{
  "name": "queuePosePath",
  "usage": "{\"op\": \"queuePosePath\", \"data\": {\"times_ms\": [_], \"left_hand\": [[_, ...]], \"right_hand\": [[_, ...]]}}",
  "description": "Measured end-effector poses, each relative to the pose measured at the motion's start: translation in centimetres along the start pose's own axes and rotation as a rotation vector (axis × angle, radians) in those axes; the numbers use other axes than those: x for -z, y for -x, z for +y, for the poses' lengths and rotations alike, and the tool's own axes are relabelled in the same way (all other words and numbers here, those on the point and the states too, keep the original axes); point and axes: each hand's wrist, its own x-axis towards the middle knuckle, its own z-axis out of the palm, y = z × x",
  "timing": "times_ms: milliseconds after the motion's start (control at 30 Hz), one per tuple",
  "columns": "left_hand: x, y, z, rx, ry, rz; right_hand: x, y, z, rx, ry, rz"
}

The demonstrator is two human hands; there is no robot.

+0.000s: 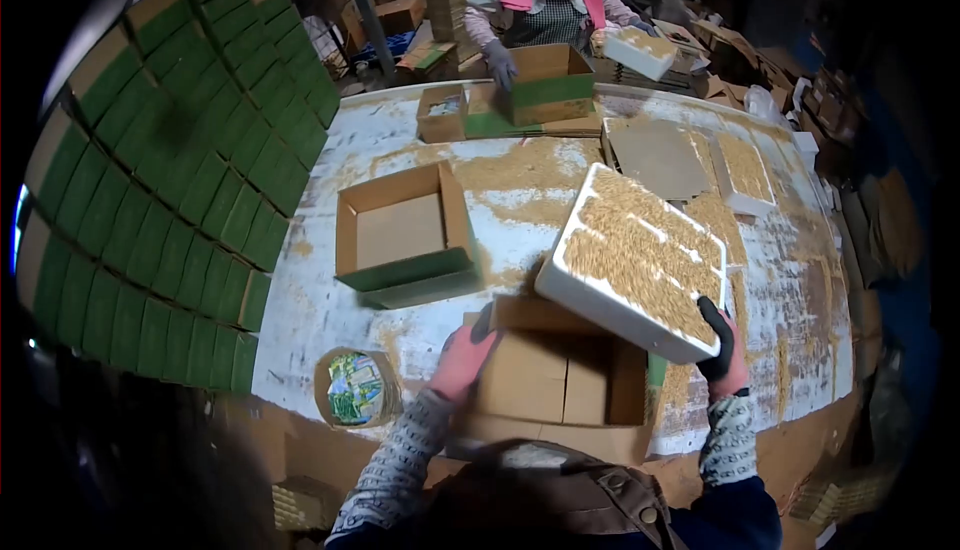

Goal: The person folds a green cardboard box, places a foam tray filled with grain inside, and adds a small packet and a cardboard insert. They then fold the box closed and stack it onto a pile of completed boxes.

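Note:
My right hand (pixel 724 348), in a pink and black glove, grips the near right corner of a white foam box (pixel 640 260). The foam box is tilted, and tan sawdust-like grains cover its top. It is held over the far right part of an open cardboard box (pixel 523 387), whose inside shows bare cardboard. My left hand (pixel 463 355), gloved alike, is closed on that box's far left corner; some fingertips are hidden. Further left stands another open cardboard box (pixel 400 233) with green sides. A round tub (pixel 357 388) of small green and white packets sits near my left forearm.
A wall of stacked green boxes (pixel 170 180) lines the left. Across the table (pixel 300 315), which has grains scattered on it, a co-worker (pixel 550 10) handles a green-sided box (pixel 552 85) and a white foam box (pixel 640 52). Another grain-topped foam box (pixel 746 172) stands right.

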Motion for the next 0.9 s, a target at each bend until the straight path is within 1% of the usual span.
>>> {"op": "queuePosePath", "data": {"times_ms": [67, 100, 133, 167, 200, 233, 267, 300, 333, 367, 400, 433, 467, 500, 533, 567, 600, 633, 667, 733, 767, 800, 833, 867, 900], "left_hand": [[-0.7, -1.5, -0.7, -0.334, -0.027, 0.063], [-0.3, -1.4, -0.9, -0.451, 0.027, 0.018], [-1.2, -2.2, -3.0, -0.398, 0.239, -0.006], [-1.2, -2.2, -3.2, -0.347, 0.454, -0.018], [-0.7, -2.3, -3.3, -0.323, 0.468, -0.112], [-1.1, -2.5, -4.3, -0.287, 0.388, 0.003], [-0.5, -2.9, -5.7, -0.212, 0.304, -0.081], [-0.7, -3.0, -6.3, -0.216, 0.378, -0.076], [-1.1, -2.9, -6.9, -0.216, 0.449, -0.069], [-1.4, -2.4, -6.6, -0.255, 0.341, 0.025], [-1.9, -1.9, -6.2, -0.24, 0.267, 0.025], [-0.8, 0.3, -3.0, -0.222, 0.188, 0.024], [-0.3, 1.5, -1.4, -0.203, 0.102, 0.022], [-0.2, 1.4, -2.1, -0.179, 0.05, -0.05], [-0.1, 2.5, -1.2, -0.18, -0.071, -0.051], [0.3, 4.3, 0.8, -0.185, -0.189, -0.05], [0.4, 5.1, 1.9, -0.195, -0.308, -0.044], [0.5, 4.9, 1.6, -0.149, -0.312, -0.119], [0.8, 4.6, 1.2, -0.148, -0.254, -0.13], [1.4, 4.2, 0.2, -0.145, -0.135, -0.138], [1.8, 3.9, -1.2, -0.279, -0.075, -0.114], [2.1, 3.9, -2.7, -0.412, -0.019, -0.087], [2.1, 4.4, -3.7, -0.359, 0.031, -0.056], [2.0, 5.0, -4.6, -0.302, 0.079, -0.023], [2.4, 5.5, -4.4, -0.121, 0.193, -0.077]], "right_hand": [[0.7, 0.6, -3.9, 0.057, 0.021, -0.099], [-0.1, 1.9, -4.7, 0.098, -0.001, -0.064], [-0.5, 2.3, -5.0, 0.131, -0.034, -0.168], [-1.1, 2.4, -5.1, 0.175, -0.086, -0.225], [-1.5, 2.4, -4.7, 0.209, -0.137, -0.279], [-1.8, 2.6, -3.4, 0.229, -0.118, -0.354], [-2.3, 2.4, -3.8, 0.312, -0.065, -0.329], [-3.0, 1.3, -6.3, -0.335, -0.37, -0.266], [-3.4, 0.8, -8.4, -0.98, -0.668, -0.161], [-4.3, 2.1, -6.1, -0.872, -0.548, -0.222], [-5.0, 3.2, -3.8, -0.761, -0.425, -0.287], [-5.1, 2.7, -5.4, -0.885, -0.293, -0.397], [-7.0, 5.1, -1.7, -0.61, -0.26, -0.369], [-7.6, 5.3, -1.5, -0.65, 0.078, -0.534], [-8.2, 5.3, -1.5, -0.677, 0.42, -0.696], [-9.2, 6.4, -1.4, -0.498, 0.657, -0.683], [-10.0, 5.2, -3.1, -0.564, 0.724, -0.744], [-11.4, 5.0, -3.0, -0.57, 0.818, -0.827], [-12.4, 4.4, -3.3, -0.573, 0.91, -0.909], [-11.3, 0.7, -4.5, -0.403, 0.815, -1.189], [-10.5, -1.8, -3.6, -0.384, 0.701, -1.18], [-9.3, -5.0, -3.6, -0.514, 0.482, -0.972], [-7.4, -7.6, -2.9, -0.607, 0.128, -0.695], [-6.4, -10.3, -0.2, -0.67, -0.257, -0.564], [-6.7, -12.4, 4.0, -0.782, -0.616, -0.341]]}}
